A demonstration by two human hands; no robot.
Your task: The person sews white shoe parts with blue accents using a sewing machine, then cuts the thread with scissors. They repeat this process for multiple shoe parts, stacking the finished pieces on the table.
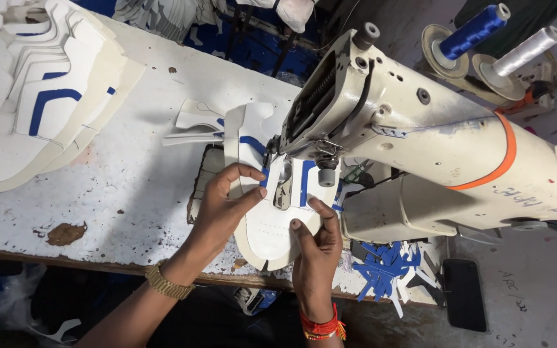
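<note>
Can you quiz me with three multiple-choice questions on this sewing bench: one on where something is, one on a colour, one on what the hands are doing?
1. Where is the stack of cut pieces?
A. far left of the table
B. on the machine
C. on the floor

2. What colour is the band around the sewing machine?
A. green
B. orange
C. black

3. What are the left hand and right hand doing?
A. resting apart
B. holding scissors
C. pressing the white piece flat

Answers: 1 A, it lies at the table's far left. 2 B, the band is orange. 3 C, both hands' fingers are on the piece.
</note>
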